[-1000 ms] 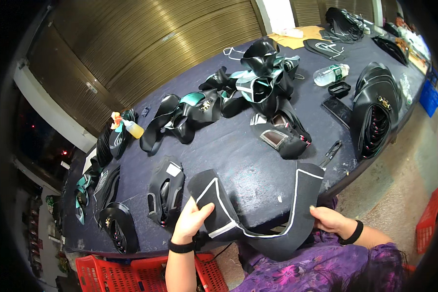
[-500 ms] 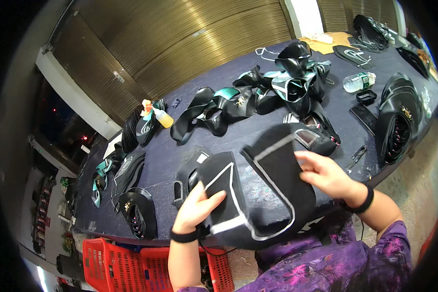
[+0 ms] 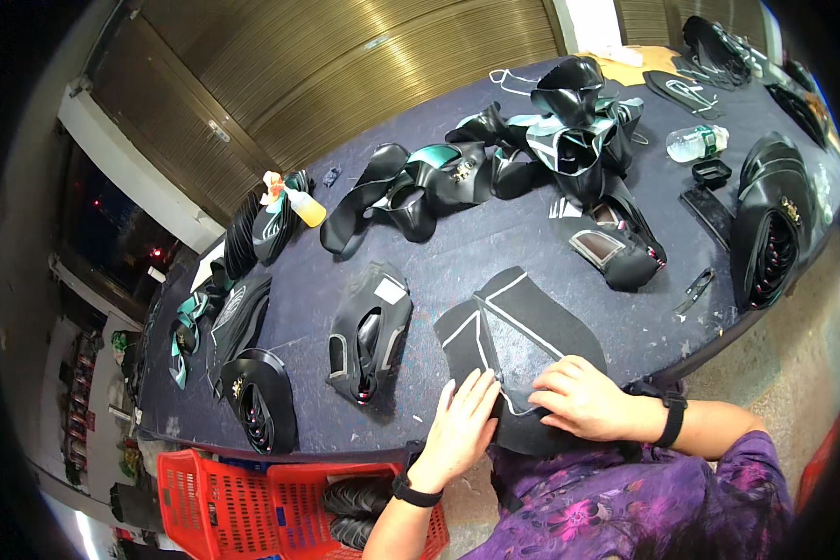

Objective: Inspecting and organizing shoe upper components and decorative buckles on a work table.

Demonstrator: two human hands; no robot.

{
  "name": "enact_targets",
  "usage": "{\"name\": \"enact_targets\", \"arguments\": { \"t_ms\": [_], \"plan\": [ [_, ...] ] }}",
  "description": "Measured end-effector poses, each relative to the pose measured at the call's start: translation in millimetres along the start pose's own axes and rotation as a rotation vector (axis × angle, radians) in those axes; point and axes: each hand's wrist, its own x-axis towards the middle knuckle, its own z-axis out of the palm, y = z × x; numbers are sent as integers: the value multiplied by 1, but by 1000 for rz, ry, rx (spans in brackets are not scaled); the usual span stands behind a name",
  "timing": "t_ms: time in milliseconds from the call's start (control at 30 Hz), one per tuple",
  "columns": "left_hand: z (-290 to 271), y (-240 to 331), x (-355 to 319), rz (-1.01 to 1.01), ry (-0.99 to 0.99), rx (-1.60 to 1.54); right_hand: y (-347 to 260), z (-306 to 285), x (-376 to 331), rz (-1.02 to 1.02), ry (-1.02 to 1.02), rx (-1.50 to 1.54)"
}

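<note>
On the dark table in front of me lies a U-shaped black upper piece (image 3: 555,322) with pale grey edging along its inner cut, its two arms pointing away from me. My left hand (image 3: 462,425) rests on its left arm, fingers stretched out. Against the inner edge of the right side lies my right hand (image 3: 583,399), its fingers slightly bent and apart and its thumb hidden. To the left of the piece stands a black shoe upper (image 3: 371,331) with a white label and grey-edged openings. A similar dark upper (image 3: 616,245) sits beyond it to the right.
Shiny black and teal uppers (image 3: 411,201) spread across the far middle. Stacked black pieces stand at left (image 3: 259,401) and right (image 3: 770,224). Thread snips (image 3: 695,291), a phone (image 3: 707,217), a water bottle (image 3: 696,144) and a yellow-liquid bottle (image 3: 305,207) lie around. Red crates (image 3: 219,495) stand below.
The black piece, lifted in both hands before, now lies flat on the table. Both hands have come closer together, and the uppers behind it show more fully.
</note>
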Motion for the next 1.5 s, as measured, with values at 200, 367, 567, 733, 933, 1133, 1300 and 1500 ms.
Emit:
{"name": "enact_targets", "arguments": {
  "t_ms": [200, 367, 567, 733, 933, 1133, 1300, 1500],
  "plan": [
    [6, 0, -2, -33, -18, -73, -7, 19, 5, 30, 25, -76],
    [10, 2, -3, -53, -27, -77, -11, 31, 5, 74, 11, -124],
    [9, 1, -2, -59, -58, -47, -12, 32, 9, 143, 114, -6],
    [6, 0, 0, -59, -76, -57, -7, 31, 10, 105, 176, 93],
    [5, 2, 0, -71, -79, -61, -6, 30, 7, 10, 148, 37],
    [6, 1, -1, -80, -75, -130, -4, 33, 2, -127, 89, -145],
    [9, 3, -3, -77, -67, -104, -5, 33, 1, -144, 76, -176],
    [12, 7, -3, -74, -21, -68, -2, 36, -3, -135, 105, -158]
  ]
}}
